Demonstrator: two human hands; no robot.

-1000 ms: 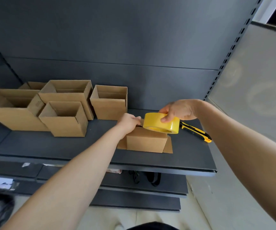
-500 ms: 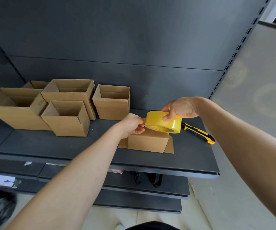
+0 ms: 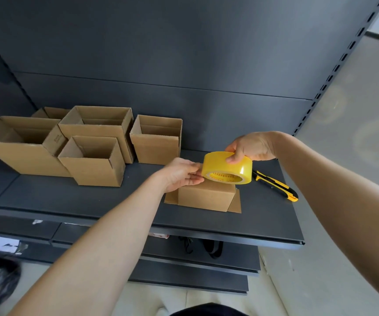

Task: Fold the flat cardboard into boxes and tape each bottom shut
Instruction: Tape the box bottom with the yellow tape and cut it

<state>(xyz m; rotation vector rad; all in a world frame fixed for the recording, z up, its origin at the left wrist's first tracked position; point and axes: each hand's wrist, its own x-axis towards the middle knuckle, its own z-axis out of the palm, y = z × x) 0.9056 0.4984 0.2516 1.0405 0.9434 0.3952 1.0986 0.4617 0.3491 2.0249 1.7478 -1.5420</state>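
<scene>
Cardboard box (image 3: 206, 197), the small one being worked on, sits bottom-up near the front right of the dark shelf (image 3: 69, 197), with its loose flaps splayed flat on the shelf around it. The yellow tape roll (image 3: 227, 167) hangs just above it, tilted. The right hand (image 3: 252, 148) grips the roll from the far side, thumb on the outer face. The left hand (image 3: 181, 174) has finger and thumb pinched together at the roll's near edge, apparently on the free end, though I can't make out the strip itself. From where I stand, the trouble is that nothing holds the box. It looks light, so a pull on sticky tape could drag it or lift it, and the strip would land crooked or off the seam. The end could also curl back and stick to itself or to the fingers. The yellow-and-black utility knife (image 3: 275, 185) lies just right of the box, close by the right forearm. Finished open boxes (image 3: 92, 165) stand well apart on the left.
</scene>
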